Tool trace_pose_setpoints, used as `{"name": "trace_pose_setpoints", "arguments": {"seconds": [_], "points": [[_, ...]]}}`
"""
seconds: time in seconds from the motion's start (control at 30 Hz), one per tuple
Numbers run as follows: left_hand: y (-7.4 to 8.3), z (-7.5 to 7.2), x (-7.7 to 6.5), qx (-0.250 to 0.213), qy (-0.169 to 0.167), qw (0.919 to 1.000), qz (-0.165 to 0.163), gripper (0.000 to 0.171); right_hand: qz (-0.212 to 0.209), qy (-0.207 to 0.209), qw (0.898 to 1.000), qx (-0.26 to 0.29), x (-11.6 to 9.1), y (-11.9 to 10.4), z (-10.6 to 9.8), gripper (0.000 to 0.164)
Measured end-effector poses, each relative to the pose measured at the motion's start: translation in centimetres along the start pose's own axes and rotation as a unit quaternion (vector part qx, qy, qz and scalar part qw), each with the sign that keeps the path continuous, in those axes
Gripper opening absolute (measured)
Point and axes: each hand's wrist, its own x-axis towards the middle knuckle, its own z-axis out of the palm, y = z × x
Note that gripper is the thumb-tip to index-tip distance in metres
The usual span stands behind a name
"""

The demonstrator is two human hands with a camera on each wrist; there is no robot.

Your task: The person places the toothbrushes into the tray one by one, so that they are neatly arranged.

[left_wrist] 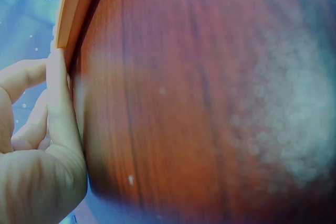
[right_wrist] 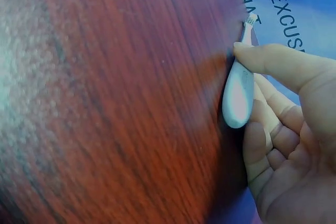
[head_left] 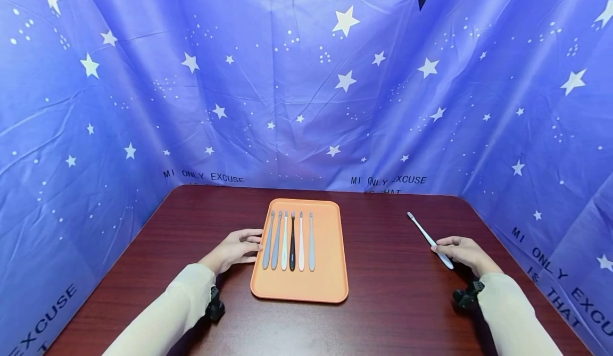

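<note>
An orange tray (head_left: 330, 287) lies on the table with several toothbrushes on it, side by side, heads toward the far end. Among them are a black toothbrush (head_left: 292, 244), a pink-and-white toothbrush (head_left: 301, 244) and a grey-blue toothbrush (head_left: 312, 244) at the right of the row. My left hand (head_left: 237, 249) touches the tray's left edge with its fingers spread; in the left wrist view the thumb (left_wrist: 62, 103) meets the tray's rim. Off to the right, my right hand (head_left: 462, 252) pinches a pale toothbrush (right_wrist: 239, 95) between thumb and fingers, its bristle end pointing away from me.
The dark red wooden table (head_left: 378, 297) has rounded far corners. A blue star-printed curtain (head_left: 306, 79) hangs behind it and along both sides. Table surface lies between the tray and my right hand.
</note>
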Motion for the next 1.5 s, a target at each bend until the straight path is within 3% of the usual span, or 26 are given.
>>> {"name": "trace_pose_setpoints", "arguments": {"seconds": [0.4, 0.7, 1.17, 1.5], "points": [[0.0, -0.1, 0.0, 0.002, 0.000, 1.0000, 0.004, 0.054, 0.005, -0.011, 1.000, 0.001, -0.1, -0.2, 0.1, 0.042], [0.0, 0.0, 0.1, -0.003, 0.001, 1.0000, 0.001, 0.053, 0.010, -0.032, 0.998, 0.044, 0.2, 0.1, -0.1, 0.029], [0.0, -0.2, 0.0, -0.001, 0.003, 1.0000, 0.000, 0.054, 0.010, -0.064, 0.998, 0.025, 0.2, -0.5, -0.9, 0.039], [-0.1, -0.3, 0.0, -0.003, -0.004, 1.0000, 0.003, 0.054, 0.034, -0.067, 0.997, 0.024, 0.3, -1.1, -0.9, 0.046]]}}
